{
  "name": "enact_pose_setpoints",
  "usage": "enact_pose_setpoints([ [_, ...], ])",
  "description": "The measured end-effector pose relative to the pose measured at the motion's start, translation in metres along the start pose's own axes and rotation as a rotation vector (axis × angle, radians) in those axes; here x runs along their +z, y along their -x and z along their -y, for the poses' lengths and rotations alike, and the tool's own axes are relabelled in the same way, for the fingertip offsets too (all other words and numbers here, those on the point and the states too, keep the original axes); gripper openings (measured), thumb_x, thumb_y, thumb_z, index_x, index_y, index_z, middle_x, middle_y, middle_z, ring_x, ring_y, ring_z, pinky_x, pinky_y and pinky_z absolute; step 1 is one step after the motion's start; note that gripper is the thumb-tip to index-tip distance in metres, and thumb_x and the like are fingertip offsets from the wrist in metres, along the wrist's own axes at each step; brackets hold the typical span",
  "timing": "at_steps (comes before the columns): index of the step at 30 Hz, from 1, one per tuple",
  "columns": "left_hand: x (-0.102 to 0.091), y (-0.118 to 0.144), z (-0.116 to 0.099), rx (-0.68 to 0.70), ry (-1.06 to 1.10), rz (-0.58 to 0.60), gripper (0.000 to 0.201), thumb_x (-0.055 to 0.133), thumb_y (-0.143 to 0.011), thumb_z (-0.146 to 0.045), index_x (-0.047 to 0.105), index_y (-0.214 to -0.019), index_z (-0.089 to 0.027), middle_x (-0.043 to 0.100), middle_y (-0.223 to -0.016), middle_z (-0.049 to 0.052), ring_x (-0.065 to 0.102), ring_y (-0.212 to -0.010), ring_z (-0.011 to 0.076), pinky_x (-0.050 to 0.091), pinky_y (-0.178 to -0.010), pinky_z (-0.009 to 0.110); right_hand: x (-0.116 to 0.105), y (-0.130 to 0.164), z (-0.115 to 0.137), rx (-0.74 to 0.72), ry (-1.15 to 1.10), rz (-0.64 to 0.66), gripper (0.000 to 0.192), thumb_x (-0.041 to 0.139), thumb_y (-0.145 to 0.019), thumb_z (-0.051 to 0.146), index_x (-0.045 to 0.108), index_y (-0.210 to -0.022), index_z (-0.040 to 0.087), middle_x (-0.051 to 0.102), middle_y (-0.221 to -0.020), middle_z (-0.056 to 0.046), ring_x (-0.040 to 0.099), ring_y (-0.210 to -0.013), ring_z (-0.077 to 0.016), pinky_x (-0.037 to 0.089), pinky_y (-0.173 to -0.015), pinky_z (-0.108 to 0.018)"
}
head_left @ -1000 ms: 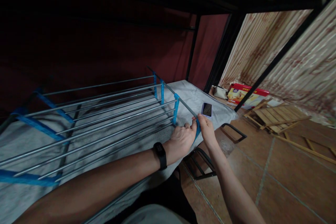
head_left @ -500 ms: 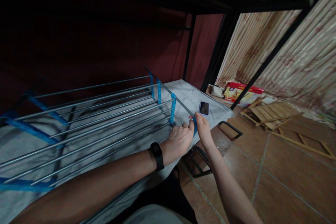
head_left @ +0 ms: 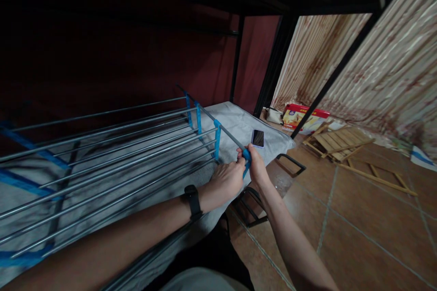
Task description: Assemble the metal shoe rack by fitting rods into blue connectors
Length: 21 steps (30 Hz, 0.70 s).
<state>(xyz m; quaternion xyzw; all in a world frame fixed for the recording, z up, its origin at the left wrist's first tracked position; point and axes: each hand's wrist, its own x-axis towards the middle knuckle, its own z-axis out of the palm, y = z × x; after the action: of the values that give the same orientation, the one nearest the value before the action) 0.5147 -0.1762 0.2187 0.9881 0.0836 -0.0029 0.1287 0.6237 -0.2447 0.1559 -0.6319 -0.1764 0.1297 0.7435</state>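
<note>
A rack of grey metal tubes [head_left: 143, 160] with blue plastic brackets [head_left: 217, 141] lies on the grey-covered bed [head_left: 235, 111]. A crosswise tube [head_left: 229, 134] runs along its right end, through several brackets. At the near end of that tube sits another blue bracket [head_left: 246, 156]. My left hand [head_left: 227, 181], with a black wristband, is closed on this bracket from the left; its fingertips are partly hidden. My right hand [head_left: 256, 166] grips the same bracket from the right, thumb on top where it meets the tube.
A phone [head_left: 258, 138] rests on the bed beyond my hands. Black bed posts [head_left: 238, 59] and the bunk above frame the space. On the tiled floor [head_left: 307, 223] to the right lie a red and yellow box [head_left: 303, 118] and wooden slatted pieces [head_left: 341, 140].
The view has turned slightly to the right, so the scene sits further left. Both hands stay on the bracket, and more of its blue top now shows between them.
</note>
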Motion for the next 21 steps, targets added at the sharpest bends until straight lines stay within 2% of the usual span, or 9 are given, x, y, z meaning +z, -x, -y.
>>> enact_pose_setpoints([
  [4, 0.005, -0.002, 0.001, 0.012, 0.051, 0.015, 0.035, 0.030, -0.097, -0.022, 0.049, -0.126, -0.015, 0.071, -0.097, 0.015, 0.070, -0.086, 0.0290, 0.051, -0.072, 0.038, 0.002, 0.001, 0.000, 0.131, -0.124, 0.029, 0.049, 0.050, -0.082, 0.064, 0.066, -0.078, 0.018, 0.068, -0.067, -0.004, 0.063, -0.061, -0.0168, 0.048, -0.056, -0.027],
  [10, 0.001, -0.006, 0.003, 0.037, 0.154, 0.082, 0.032, 0.030, -0.097, -0.019, 0.057, -0.112, -0.014, 0.070, -0.102, 0.015, 0.068, -0.096, 0.0258, 0.050, -0.081, 0.036, 0.003, 0.002, 0.001, 0.142, -0.158, 0.028, 0.051, 0.052, -0.079, 0.067, 0.065, -0.075, 0.017, 0.068, -0.064, -0.004, 0.065, -0.063, -0.0178, 0.048, -0.055, -0.027],
  [16, 0.006, -0.008, 0.005, 0.034, 0.153, 0.081, 0.034, 0.033, -0.096, -0.018, 0.052, -0.123, -0.008, 0.069, -0.105, 0.020, 0.068, -0.092, 0.0282, 0.051, -0.075, 0.037, 0.008, 0.010, 0.001, 0.156, -0.233, 0.023, 0.051, 0.052, -0.078, 0.069, 0.065, -0.079, 0.020, 0.068, -0.066, -0.003, 0.066, -0.067, -0.0186, 0.047, -0.053, -0.026],
  [21, 0.013, -0.015, 0.009, 0.034, 0.212, 0.086, 0.038, 0.033, -0.095, -0.019, 0.049, -0.126, -0.005, 0.069, -0.104, 0.021, 0.068, -0.092, 0.0279, 0.052, -0.077, 0.037, 0.004, 0.008, -0.007, 0.090, -0.154, -0.065, 0.037, 0.056, -0.076, 0.057, 0.065, -0.082, 0.021, 0.071, -0.078, -0.001, 0.065, -0.077, -0.0181, 0.049, -0.069, -0.028],
])
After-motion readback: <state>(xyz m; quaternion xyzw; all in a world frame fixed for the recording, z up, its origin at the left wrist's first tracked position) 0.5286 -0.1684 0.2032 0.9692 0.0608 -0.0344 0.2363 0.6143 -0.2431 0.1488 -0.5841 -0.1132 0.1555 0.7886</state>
